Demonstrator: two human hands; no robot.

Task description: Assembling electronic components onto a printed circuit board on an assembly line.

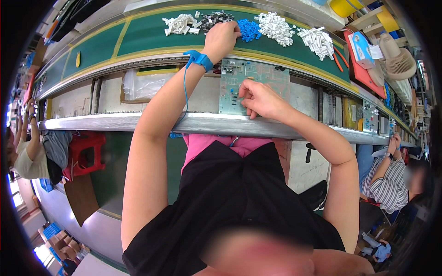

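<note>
My left hand (222,37) reaches over the green bench surface, its fingertips drawn together at the left edge of a heap of small blue parts (249,30). Partly behind that hand lies a heap of black parts (215,19). A blue wrist strap (200,60) with a thin cord circles my left wrist. Closer to me, my right hand (261,99) is over a pale green circuit board (231,85), fingers curled and pinched near its surface. Whatever either hand pinches is too small or hidden to make out. The board carries several small components and rests between the metal rails.
White connector heaps lie at the left (181,24), middle (275,28) and right (317,42) of the bench. A tan fan (398,57) and a blue-white box (359,48) stand far right. A metal rail (193,120) runs before me. People sit on both sides; a red stool (86,154) is left.
</note>
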